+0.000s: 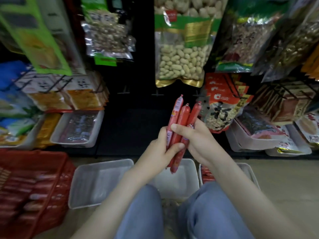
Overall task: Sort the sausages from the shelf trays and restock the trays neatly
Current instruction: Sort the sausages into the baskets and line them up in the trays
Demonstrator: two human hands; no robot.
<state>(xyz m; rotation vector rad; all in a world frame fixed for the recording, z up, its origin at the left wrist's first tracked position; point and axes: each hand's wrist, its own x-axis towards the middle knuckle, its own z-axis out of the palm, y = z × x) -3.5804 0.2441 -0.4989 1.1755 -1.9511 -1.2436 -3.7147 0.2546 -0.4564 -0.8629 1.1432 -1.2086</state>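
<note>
Both hands hold one bundle of red sausages upright in front of the dark lower shelf. My left hand grips the bundle from the left, thumb across its front. My right hand grips it from the right, with the thumb lying over the sausages. Below on the floor stand three white trays: a left tray, a middle tray partly behind my arms and knees, and a right tray holding some red sausages. A red basket at the left holds several red sausages.
Shelf trays with packaged snacks sit at the left and right. Bags of peanuts and other snack packs hang above. My knees in blue jeans fill the bottom centre. Beige floor lies to the right.
</note>
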